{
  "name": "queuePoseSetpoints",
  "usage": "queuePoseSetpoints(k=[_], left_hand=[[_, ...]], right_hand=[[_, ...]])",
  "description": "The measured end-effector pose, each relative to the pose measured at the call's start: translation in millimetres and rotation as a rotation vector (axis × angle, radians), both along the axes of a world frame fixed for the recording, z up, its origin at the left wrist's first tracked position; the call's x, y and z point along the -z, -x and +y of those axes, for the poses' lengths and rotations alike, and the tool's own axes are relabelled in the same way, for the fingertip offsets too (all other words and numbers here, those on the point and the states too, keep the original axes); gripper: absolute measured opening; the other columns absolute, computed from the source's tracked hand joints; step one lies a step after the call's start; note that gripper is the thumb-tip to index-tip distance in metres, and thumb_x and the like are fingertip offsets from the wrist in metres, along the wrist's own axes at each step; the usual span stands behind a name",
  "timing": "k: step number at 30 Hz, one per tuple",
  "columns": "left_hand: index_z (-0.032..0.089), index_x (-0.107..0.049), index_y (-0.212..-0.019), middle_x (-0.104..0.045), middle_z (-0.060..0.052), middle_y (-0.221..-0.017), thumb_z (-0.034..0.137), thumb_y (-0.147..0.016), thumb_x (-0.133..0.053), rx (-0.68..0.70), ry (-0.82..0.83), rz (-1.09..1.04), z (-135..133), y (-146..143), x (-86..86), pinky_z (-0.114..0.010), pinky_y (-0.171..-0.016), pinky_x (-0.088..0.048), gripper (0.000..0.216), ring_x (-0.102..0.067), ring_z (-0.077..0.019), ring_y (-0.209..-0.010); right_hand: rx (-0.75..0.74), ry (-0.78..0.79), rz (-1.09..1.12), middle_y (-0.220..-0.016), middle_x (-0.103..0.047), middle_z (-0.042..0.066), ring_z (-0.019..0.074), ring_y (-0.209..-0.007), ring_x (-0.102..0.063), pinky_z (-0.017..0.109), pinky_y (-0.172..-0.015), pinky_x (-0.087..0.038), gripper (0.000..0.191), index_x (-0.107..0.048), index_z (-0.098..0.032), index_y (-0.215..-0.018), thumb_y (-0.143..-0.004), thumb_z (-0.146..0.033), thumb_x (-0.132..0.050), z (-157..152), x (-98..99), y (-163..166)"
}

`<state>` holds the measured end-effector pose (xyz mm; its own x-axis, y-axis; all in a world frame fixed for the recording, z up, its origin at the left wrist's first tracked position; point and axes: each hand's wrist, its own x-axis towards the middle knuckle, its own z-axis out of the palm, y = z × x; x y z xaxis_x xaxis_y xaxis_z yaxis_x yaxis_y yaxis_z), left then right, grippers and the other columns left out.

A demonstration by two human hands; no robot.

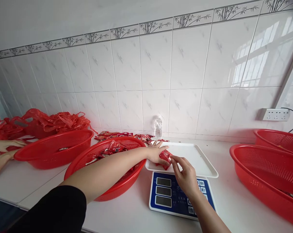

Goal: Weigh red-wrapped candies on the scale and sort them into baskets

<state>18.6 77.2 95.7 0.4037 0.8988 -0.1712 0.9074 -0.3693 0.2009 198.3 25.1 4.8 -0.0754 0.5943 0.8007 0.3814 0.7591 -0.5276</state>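
My left hand (155, 152) reaches across a red basket (105, 168) and lies on the left end of a white tray (197, 158), its fingers curled round red packets (165, 156). My right hand (185, 174) pinches the same red packets from the right side. The tray sits on a blue-faced electronic scale (170, 195). More red packets (111, 149) lie inside the basket, and others (127, 136) are strewn along the wall behind it.
A second red basket (54, 149) stands at left, with another person's hands (5, 145) by it and red plastic bags (47, 121) behind. Two red baskets (265, 174) stand at right. A clear water bottle (158, 127) and a wall socket (275, 114) are at the back.
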Motion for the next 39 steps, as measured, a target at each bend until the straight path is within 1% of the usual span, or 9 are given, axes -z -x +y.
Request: queuePoseSetpoints(k=[3, 6, 12, 15, 19, 24, 30, 35, 39], left_hand=[[0.036, -0.033, -0.143, -0.024, -0.010, -0.154, 0.070, -0.050, -0.074, -0.001, 0.063, -0.026, 8.8, -3.4, 8.8, -0.063, -0.108, -0.014, 0.107, -0.014, -0.0450, -0.139], [0.037, -0.047, -0.131, -0.043, -0.009, -0.140, 0.066, -0.055, -0.072, 0.028, 0.076, -0.027, 15.4, -12.8, 15.8, -0.056, -0.105, -0.027, 0.085, -0.031, -0.0403, -0.133], [0.032, -0.057, -0.111, -0.054, -0.009, -0.115, 0.054, -0.071, -0.060, -0.030, -0.164, -0.048, 7.8, -31.4, 29.5, -0.053, -0.094, -0.037, 0.045, -0.045, -0.0367, -0.116], [0.027, -0.059, -0.101, -0.056, -0.008, -0.105, 0.043, -0.066, -0.066, -0.027, -0.202, -0.141, 9.0, -36.3, 33.6, -0.044, -0.089, -0.042, 0.039, -0.050, -0.0331, -0.108], [0.023, -0.057, -0.087, -0.059, -0.002, -0.091, 0.025, -0.054, -0.074, -0.009, -0.193, -0.281, 21.1, -41.3, 28.3, -0.031, -0.078, -0.046, 0.037, -0.056, -0.0249, -0.091], [0.022, -0.052, -0.089, -0.059, 0.001, -0.088, 0.023, -0.061, -0.070, -0.092, -0.212, -0.427, 29.5, -38.7, 5.8, -0.027, -0.070, -0.046, 0.033, -0.058, -0.0200, -0.087], [0.020, -0.055, -0.093, -0.062, 0.001, -0.077, 0.027, -0.056, -0.078, -0.089, 0.069, -0.461, 15.2, -12.7, -23.5, -0.022, -0.053, -0.043, 0.044, -0.063, -0.0165, -0.070], [0.023, -0.050, -0.122, -0.064, -0.004, -0.093, 0.024, -0.035, -0.086, -0.255, 0.385, -0.285, -0.1, 2.7, -30.6, -0.026, -0.054, -0.049, 0.095, -0.063, -0.0233, -0.081], [0.021, -0.065, -0.098, -0.066, -0.003, -0.084, 0.036, -0.037, -0.085, -0.221, 0.341, -0.150, -0.8, -3.4, -23.5, -0.026, -0.054, -0.048, 0.066, -0.062, -0.0244, -0.079]], right_hand=[[0.003, -0.012, -0.006, -0.087, -0.070, 0.004, 0.0189, -0.079, -0.063, 0.031, -0.069, -0.051, 0.023, -0.066, -0.023, -0.104, -0.096, -0.032, -0.046, -0.5, -0.9, 0.2], [0.003, -0.019, -0.012, -0.086, -0.069, 0.004, 0.0190, -0.079, -0.064, 0.031, -0.069, -0.052, 0.024, -0.066, -0.024, -0.104, -0.096, -0.033, -0.045, 0.0, -0.9, 0.2], [0.003, -0.015, -0.006, -0.090, -0.069, 0.006, 0.0196, -0.082, -0.064, 0.032, -0.070, -0.052, 0.024, -0.066, -0.022, -0.103, -0.096, -0.032, -0.045, 0.9, 1.0, 0.1], [-0.002, 0.004, 0.005, -0.089, -0.069, 0.007, 0.0202, -0.081, -0.064, 0.032, -0.068, -0.052, 0.025, -0.067, -0.021, -0.102, -0.096, -0.034, -0.046, 0.8, 1.5, 0.8], [-0.006, 0.029, 0.028, -0.086, -0.069, 0.007, 0.0198, -0.078, -0.065, 0.029, -0.062, -0.052, 0.025, -0.067, -0.021, -0.102, -0.096, -0.035, -0.046, 1.3, 2.9, 1.2], [-0.003, 0.031, 0.053, -0.084, -0.069, 0.006, 0.0185, -0.077, -0.065, 0.027, -0.061, -0.052, 0.025, -0.066, -0.021, -0.102, -0.096, -0.035, -0.046, 1.6, 4.2, -0.3], [-0.004, 0.031, 0.074, -0.083, -0.068, 0.005, 0.0186, -0.077, -0.064, 0.028, -0.063, -0.052, 0.025, -0.066, -0.021, -0.102, -0.095, -0.035, -0.046, -1.5, 1.3, -1.8], [-0.019, 0.041, 0.071, -0.084, -0.068, 0.006, 0.0191, -0.077, -0.064, 0.027, -0.056, -0.050, 0.026, -0.066, -0.021, -0.102, -0.095, -0.036, -0.047, -3.4, -0.3, -1.7], [-0.015, 0.044, 0.074, -0.084, -0.068, 0.006, 0.0189, -0.078, -0.064, 0.027, -0.057, -0.050, 0.026, -0.066, -0.020, -0.102, -0.095, -0.036, -0.047, -3.2, 1.8, -1.1]])
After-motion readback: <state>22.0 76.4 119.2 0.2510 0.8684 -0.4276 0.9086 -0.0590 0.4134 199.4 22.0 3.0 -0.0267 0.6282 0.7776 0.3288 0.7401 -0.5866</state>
